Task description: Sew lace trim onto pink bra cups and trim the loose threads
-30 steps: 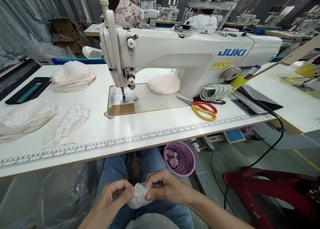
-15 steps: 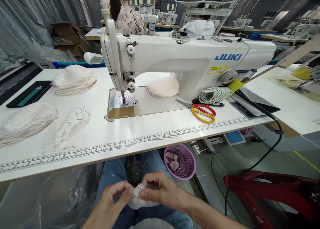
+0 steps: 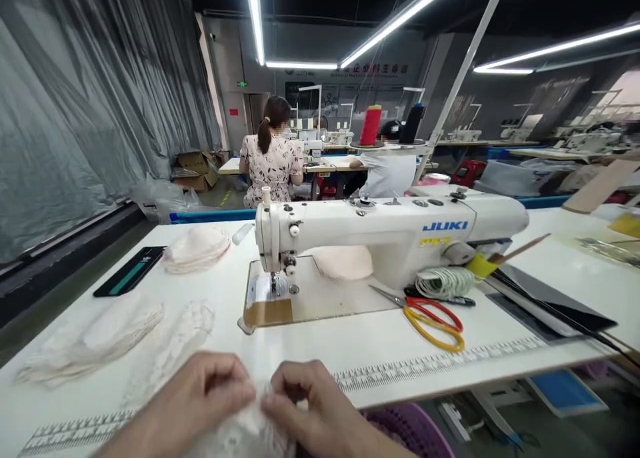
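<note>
Both of my hands pinch a small white lace piece at the bottom of the view, just in front of the table's near edge. My left hand grips its left side with curled fingers. My right hand grips its right side the same way. Most of the piece is hidden between the fingers. Beyond my hands stands a white JUKI sewing machine on the white table, its needle plate bare.
Stacks of white lace pieces lie left of the machine, another pale stack further back, and a black phone. Red and yellow scissors and coiled cord lie to the right. Two people sit at machines behind.
The view has tilted up from my lap to the room. My hands with the lace piece have risen from lap level to the table's near edge.
</note>
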Demonstrator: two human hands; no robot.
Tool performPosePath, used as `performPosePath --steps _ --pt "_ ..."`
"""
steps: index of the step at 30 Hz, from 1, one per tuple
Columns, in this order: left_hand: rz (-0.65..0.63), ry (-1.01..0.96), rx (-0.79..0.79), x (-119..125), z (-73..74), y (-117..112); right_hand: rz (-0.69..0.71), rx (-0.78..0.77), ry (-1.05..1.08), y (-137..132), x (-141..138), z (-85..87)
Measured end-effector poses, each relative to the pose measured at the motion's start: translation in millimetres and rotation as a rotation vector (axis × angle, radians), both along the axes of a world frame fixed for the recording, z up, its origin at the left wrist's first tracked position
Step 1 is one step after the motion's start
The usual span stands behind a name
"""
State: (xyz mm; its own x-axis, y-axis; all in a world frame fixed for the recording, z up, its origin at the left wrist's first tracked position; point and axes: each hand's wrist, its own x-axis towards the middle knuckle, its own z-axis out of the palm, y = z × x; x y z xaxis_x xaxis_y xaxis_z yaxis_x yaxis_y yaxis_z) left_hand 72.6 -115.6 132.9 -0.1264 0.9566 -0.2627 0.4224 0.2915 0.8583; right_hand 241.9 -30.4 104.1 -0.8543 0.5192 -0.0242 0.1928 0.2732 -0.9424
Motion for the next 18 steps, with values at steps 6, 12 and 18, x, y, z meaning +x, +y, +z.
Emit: performPosePath --steps 6,12,18 --pt "-0.143 0.146 -0.124 -55 -6.4 102 -0.085 0.555 -0.198 73 -24 -8.1" --pt "-0.214 0.174 -0.17 -59 -31.4 130 0.216 1.08 0.086 109 -23 -13.2" --pt "-0.236 0.407 -0.08 -65 -26.1 145 0.241 1.245 0.176 117 -33 -28.9"
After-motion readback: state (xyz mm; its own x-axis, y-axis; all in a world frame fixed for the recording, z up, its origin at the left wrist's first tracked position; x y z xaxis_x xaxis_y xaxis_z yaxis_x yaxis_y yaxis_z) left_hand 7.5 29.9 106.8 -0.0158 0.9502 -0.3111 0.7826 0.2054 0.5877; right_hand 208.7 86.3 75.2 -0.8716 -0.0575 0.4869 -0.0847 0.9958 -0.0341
